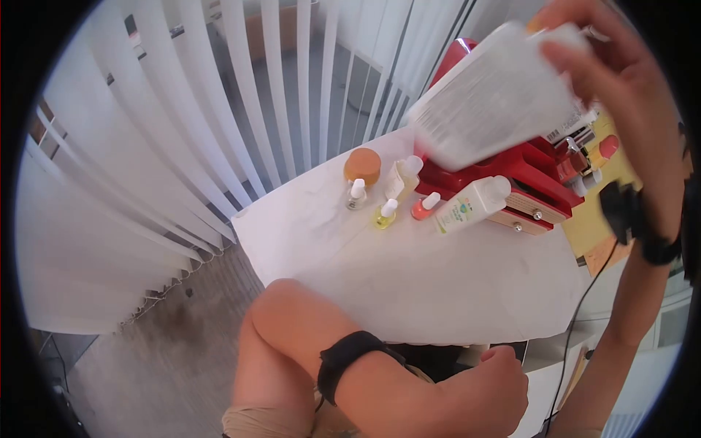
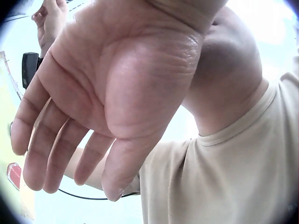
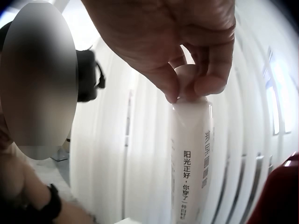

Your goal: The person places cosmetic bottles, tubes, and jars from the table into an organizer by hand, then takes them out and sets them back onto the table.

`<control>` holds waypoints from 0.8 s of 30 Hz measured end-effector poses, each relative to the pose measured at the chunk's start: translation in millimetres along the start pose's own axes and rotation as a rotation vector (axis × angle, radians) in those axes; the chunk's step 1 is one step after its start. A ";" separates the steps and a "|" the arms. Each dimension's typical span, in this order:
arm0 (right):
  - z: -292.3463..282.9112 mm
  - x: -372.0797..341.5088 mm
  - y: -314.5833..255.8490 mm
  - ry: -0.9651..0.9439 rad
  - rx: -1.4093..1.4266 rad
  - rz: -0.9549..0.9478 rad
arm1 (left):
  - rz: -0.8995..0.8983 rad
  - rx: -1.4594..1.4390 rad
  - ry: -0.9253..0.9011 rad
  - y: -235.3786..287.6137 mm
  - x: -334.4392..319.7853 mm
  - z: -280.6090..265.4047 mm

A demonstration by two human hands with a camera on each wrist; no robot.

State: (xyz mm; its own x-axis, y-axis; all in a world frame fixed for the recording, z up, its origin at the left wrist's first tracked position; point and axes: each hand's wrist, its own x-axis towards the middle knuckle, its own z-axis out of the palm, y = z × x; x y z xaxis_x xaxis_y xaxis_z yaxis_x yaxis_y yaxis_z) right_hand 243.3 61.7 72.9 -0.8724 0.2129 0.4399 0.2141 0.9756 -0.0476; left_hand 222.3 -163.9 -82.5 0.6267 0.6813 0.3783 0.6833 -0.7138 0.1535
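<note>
White bottle [image 1: 496, 95] — long axis slanting, base lower-left in head view | right fingers [image 3: 211, 85] pinching cap [image 3: 187, 77] | left fingers [image 2: 58, 161] released

In the head view, blur smears the print on the raised white bottle [image 1: 496, 95] past reading, and the frame's upper edge crops the right hand [image 1: 613, 69]. The bottle hides part of the red organizer [image 1: 485, 166] on the desk [image 1: 409, 285]. Small print on the standing bottle [image 1: 467, 206] is too tiny to read. The left hand's [image 1: 485, 394] fingertips are hidden. In the right wrist view, the lower edge cuts off the raised bottle's base.
</note>
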 end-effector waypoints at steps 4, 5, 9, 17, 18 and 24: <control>88.0 -4.8 -62.9 0.015 0.066 -0.566 | 0.032 -0.020 -0.050 -3.0 3.0 -7.0; 109.7 -7.0 -63.5 0.010 0.199 -0.465 | 0.041 -0.026 -0.066 -4.8 4.1 -9.2; 153.9 -20.7 -75.7 -0.320 0.160 -0.354 | 0.047 0.024 -0.008 -9.5 4.6 -8.6; 123.2 -14.0 -8.4 -0.195 0.175 -0.337 | 0.080 -0.031 -0.006 -15.9 6.5 0.5; 119.1 -8.1 25.9 -0.057 0.180 -0.372 | 0.059 -0.002 0.064 -17.0 2.4 -6.1; 41.4 -7.1 205.1 0.057 -0.605 0.064 | 0.091 0.040 -0.010 -16.1 3.0 -12.1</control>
State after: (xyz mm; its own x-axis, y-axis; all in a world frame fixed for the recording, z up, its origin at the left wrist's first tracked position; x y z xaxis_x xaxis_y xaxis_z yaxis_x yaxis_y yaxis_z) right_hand 275.2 262.5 22.8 -0.8283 0.2504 0.5012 0.4914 0.7544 0.4351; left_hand 208.6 -152.4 -72.8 0.6901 0.6159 0.3800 0.6379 -0.7657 0.0825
